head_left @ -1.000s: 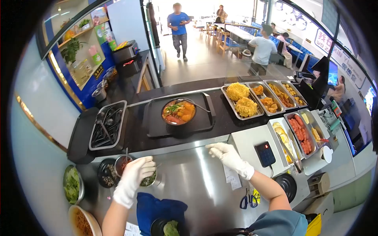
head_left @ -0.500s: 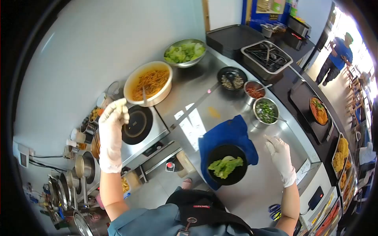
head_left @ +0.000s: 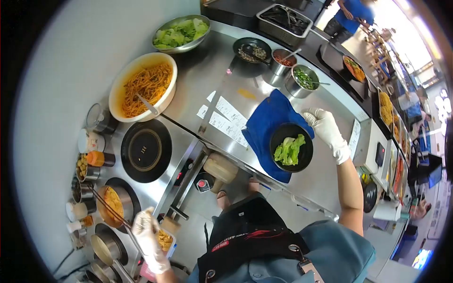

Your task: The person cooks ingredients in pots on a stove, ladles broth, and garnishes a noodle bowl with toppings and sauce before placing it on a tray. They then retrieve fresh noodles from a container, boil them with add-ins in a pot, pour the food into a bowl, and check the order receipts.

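- L hand [head_left: 150,238]: was up nr noodle bowl [head_left: 173,85], now down by chopsticks [head_left: 107,203] & pot [head_left: 129,202]
- R hand [head_left: 326,129]: closer to lettuce bowl [head_left: 306,153]
- Person in blue [head_left: 354,16]: nearer blk counter [head_left: 315,41] vs 1st pic
- View: swung toward stove [head_left: 178,153]

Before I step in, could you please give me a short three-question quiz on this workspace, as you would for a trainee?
1. True or false: the black bowl of lettuce rests at least partly on the blue cloth.
2. What fills the large white bowl? A) sliced sausages; B) orange-coloured noodles; C) chopped green herbs.
3. Which is nearer the blue cloth, the left hand or the right hand?

Key: 1. True. 2. B. 3. The right hand.
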